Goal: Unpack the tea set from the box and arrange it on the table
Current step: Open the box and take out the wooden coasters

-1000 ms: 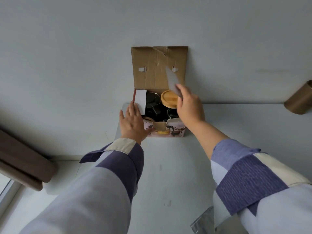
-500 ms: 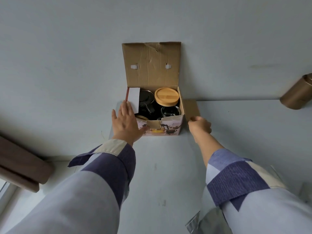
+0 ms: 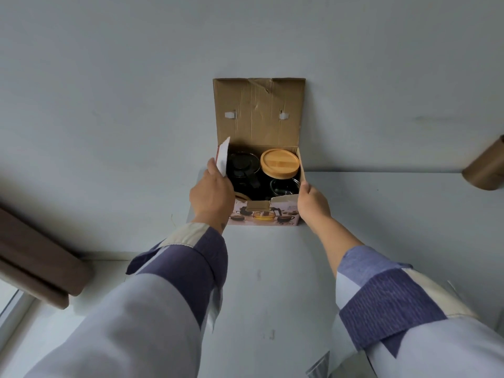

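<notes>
While left hand pinches the side flap, right hand grips the box corner.

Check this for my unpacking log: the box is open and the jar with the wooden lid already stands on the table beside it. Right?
Not quite. In the head view the box is open, but the jar with the wooden lid is still inside it.

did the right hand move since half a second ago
Yes. The right hand was on the table beside the box, holding the side flap down; now it grips the box's right wall near the front corner, closer to the wooden lid.
</notes>
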`<state>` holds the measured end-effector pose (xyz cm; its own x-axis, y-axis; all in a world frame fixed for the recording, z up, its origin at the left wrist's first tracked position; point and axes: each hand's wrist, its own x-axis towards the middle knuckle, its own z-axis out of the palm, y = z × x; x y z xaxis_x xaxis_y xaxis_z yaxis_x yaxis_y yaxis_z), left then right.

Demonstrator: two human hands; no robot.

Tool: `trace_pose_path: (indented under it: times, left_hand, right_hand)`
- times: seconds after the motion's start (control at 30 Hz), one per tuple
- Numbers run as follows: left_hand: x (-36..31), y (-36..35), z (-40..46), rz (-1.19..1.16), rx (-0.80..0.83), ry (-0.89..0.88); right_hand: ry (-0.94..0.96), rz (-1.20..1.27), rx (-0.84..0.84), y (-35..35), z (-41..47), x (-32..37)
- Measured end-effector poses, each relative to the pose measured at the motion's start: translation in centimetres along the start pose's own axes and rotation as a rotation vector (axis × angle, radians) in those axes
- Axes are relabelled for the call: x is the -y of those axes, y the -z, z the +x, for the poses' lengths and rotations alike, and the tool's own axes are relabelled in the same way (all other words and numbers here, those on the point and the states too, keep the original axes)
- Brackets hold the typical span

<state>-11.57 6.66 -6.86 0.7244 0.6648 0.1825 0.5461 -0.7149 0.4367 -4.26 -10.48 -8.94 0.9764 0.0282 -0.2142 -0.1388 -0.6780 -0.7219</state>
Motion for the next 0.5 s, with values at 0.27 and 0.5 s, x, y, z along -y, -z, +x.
trace_pose_path:
  times: [0.27,0.5]
  left_hand:
    - [2.5,-0.3,0.4,-0.022,-0.063,0.081]
    - [1.5,-2.4,-0.7,-0.190,0.165,0.063]
  right_hand:
    - [0.037,-0.063,-0.006,-0.4,0.6,0.0]
    - [0.055,-0.113,0.002,-0.5,0.5,-0.2]
